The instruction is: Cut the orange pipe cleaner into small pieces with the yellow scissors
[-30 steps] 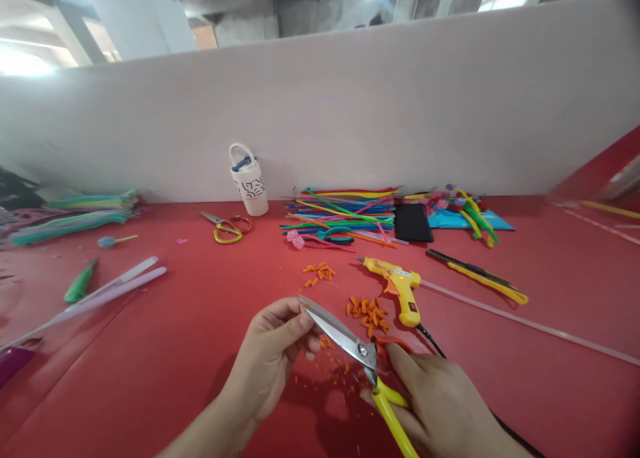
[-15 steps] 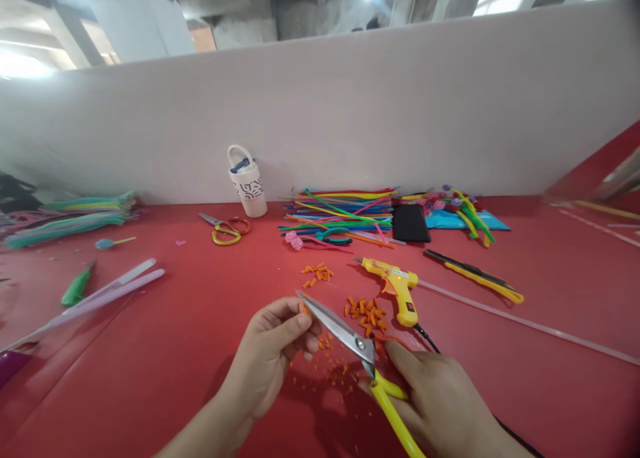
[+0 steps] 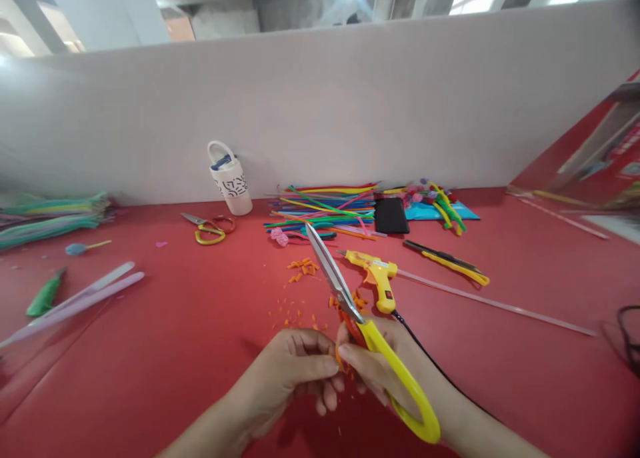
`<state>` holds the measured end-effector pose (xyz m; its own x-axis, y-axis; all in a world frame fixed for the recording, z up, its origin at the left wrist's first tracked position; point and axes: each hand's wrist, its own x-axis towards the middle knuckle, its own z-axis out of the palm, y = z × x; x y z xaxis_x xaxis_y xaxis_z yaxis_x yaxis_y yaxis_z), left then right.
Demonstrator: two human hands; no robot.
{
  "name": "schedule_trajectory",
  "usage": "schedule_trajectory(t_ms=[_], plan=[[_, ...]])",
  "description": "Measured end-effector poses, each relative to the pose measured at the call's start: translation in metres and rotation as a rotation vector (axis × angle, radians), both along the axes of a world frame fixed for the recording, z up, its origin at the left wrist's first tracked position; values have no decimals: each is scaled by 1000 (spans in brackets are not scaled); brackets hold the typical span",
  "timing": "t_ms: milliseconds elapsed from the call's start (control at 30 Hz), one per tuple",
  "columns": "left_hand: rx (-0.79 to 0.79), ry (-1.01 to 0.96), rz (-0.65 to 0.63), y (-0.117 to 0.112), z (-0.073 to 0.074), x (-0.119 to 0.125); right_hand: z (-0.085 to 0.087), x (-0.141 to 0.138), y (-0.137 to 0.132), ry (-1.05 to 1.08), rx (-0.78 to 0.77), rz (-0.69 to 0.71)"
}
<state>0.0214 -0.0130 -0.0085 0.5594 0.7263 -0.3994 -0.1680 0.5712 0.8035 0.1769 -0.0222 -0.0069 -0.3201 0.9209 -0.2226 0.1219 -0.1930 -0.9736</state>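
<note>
Two bare hands, fingertip to fingertip, low over a red table [image 3: 150,351]. Left hand [image 3: 293,375] curled, thumb and forefinger pressed together on a small orange piece [image 3: 339,359], the other fingers folded under, none spread. Right hand [image 3: 381,373] closed round the yellow handles of a pair of scissors [image 3: 350,305], thumb tip pushed forward against the same orange piece from the other side.

Blades shut or very nearly so, long axis running up and away from the body with a slight lean to the left, tip out toward a stack of coloured sticks [image 3: 325,208] by the white partition [image 3: 350,111]. Orange piece therefore at the pivot end of the scissors, just left of and below the handles, not between the cutting edges. Closest to the left fingertips, with the right thumb touching and the steel pointing away.

Orange clippings [image 3: 301,269] scattered on the red surface beyond the hands, more of them beside a yellow glue gun [image 3: 376,279] just right of the blades, its black cord [image 3: 430,365] trailing back under the right wrist. Farther off, well apart from the hands: a second pair of scissors [image 3: 207,230], a white cup [image 3: 229,178], a black phone [image 3: 391,215], a yellow utility knife [image 3: 447,262] and a long clear glue stick [image 3: 495,304].
</note>
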Motion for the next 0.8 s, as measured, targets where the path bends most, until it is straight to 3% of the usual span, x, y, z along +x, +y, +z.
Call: schedule_trajectory(t_ms=[300, 467, 567, 800], plan=[[187, 161, 93, -1, -5, 6, 8, -2, 0, -218, 206, -52], [182, 61, 370, 5, 3, -1, 1, 12, 0, -655, 438, -71], [164, 3, 509, 10, 5, -7, -6, 18, -2, -842, 500, -25], [173, -44, 591, 15, 6, -14, -21, 18, -6, -1001, 599, 90]])
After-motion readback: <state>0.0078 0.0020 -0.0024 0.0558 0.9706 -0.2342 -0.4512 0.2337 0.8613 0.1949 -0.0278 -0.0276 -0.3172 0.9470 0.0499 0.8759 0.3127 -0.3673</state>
